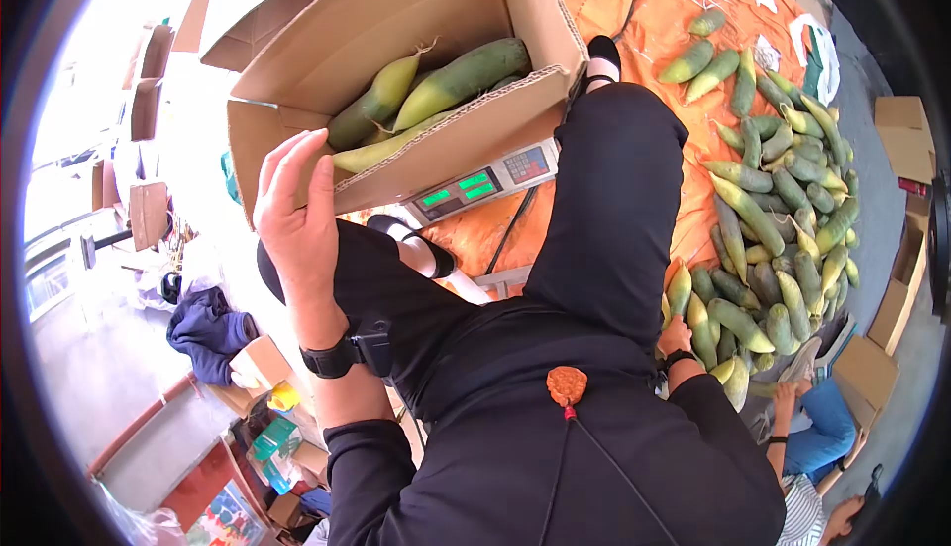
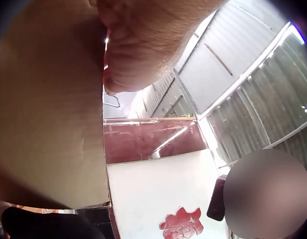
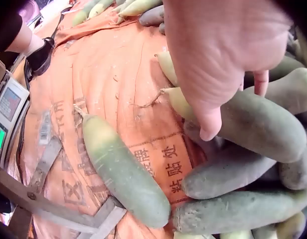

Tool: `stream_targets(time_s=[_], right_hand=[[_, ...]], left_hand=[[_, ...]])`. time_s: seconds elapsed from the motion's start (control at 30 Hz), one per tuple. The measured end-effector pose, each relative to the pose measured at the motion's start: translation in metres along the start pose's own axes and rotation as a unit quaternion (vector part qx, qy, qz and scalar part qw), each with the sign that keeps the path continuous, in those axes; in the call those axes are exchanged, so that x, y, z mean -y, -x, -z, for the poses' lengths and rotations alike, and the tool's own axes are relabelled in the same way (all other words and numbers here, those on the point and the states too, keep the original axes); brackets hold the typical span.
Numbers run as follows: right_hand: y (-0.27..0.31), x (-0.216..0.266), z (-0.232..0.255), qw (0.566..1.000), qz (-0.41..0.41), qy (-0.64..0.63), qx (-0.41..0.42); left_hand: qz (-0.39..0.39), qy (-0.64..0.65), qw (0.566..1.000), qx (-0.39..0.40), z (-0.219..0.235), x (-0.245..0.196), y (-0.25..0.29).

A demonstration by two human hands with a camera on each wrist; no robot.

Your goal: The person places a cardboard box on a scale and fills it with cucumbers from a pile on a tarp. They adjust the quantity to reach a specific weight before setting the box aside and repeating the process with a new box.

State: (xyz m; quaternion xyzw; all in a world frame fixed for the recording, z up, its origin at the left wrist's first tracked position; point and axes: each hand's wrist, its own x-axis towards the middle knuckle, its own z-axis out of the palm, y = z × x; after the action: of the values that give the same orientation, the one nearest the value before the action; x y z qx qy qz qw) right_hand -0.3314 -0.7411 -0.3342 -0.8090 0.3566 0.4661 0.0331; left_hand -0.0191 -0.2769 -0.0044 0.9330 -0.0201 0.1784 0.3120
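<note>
holding carton [image 1: 396, 21] wall, left grip [image 1: 297, 214] curled | right grip [image 3: 228, 55] relaxed over radishes [image 3: 253, 124] | cloth print unreadable

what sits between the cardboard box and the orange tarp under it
A weighing scale with lit green displays lies between the cardboard box and the orange tarp; the head view shows it. The left hand grips the box's near corner.

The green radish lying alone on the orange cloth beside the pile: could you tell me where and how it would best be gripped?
Probably round the thick middle of the green radish, coming from above. It lies flat on the orange cloth with bare cloth along both long sides, so fingers can wrap it. Its tapered, stringy end looks too thin for a firm hold.
</note>
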Motion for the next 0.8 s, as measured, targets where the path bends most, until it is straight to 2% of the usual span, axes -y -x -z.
stream_targets(time_s=[0.13, 0.17, 0.2, 0.3, 0.4, 0.53, 0.63, 0.67, 0.7, 0.73, 0.8], right_hand=[[-0.01, 0.002, 0.02, 0.996, 0.036, -0.082, -0.022], [-0.01, 0.005, 0.027, 0.99, 0.045, -0.126, -0.035], [-0.01, 0.005, 0.037, 0.978, 0.09, -0.179, -0.064], [-0.019, 0.017, 0.074, 0.956, 0.13, -0.237, -0.113], [-0.028, 0.03, 0.117, 0.933, 0.174, -0.277, -0.149], [-0.034, 0.046, 0.142, 0.907, 0.22, -0.288, -0.215], [-0.042, 0.053, 0.128, 0.904, 0.25, -0.268, -0.22], [-0.058, 0.053, 0.112, 0.904, 0.241, -0.286, -0.208], [-0.021, 0.069, 0.122, 0.924, 0.211, -0.236, -0.216], [-0.037, 0.065, 0.104, 0.94, 0.184, -0.226, -0.176], [-0.064, 0.062, 0.061, 0.951, 0.158, -0.21, -0.165]], left_hand=[[-0.029, 0.005, 0.999, -0.032, -0.001, 0.005, 0.001], [-0.028, 0.005, 0.999, -0.035, -0.001, 0.006, 0.002], [-0.028, 0.004, 0.999, -0.036, -0.001, 0.007, 0.003], [-0.024, 0.005, 0.999, -0.037, 0.002, 0.009, 0.005], [-0.02, 0.016, 0.999, -0.035, 0.006, 0.01, 0.008], [-0.038, 0.022, 0.998, -0.047, 0.009, 0.016, 0.014], [-0.051, 0.017, 0.997, -0.056, 0.01, 0.016, 0.019], [-0.042, 0.02, 0.997, -0.055, 0.009, 0.019, 0.021], [-0.067, 0.004, 0.996, -0.058, 0.009, 0.02, 0.02], [-0.075, -0.003, 0.995, -0.059, 0.008, 0.022, 0.02], [-0.081, -0.006, 0.995, -0.061, 0.008, 0.021, 0.021]])
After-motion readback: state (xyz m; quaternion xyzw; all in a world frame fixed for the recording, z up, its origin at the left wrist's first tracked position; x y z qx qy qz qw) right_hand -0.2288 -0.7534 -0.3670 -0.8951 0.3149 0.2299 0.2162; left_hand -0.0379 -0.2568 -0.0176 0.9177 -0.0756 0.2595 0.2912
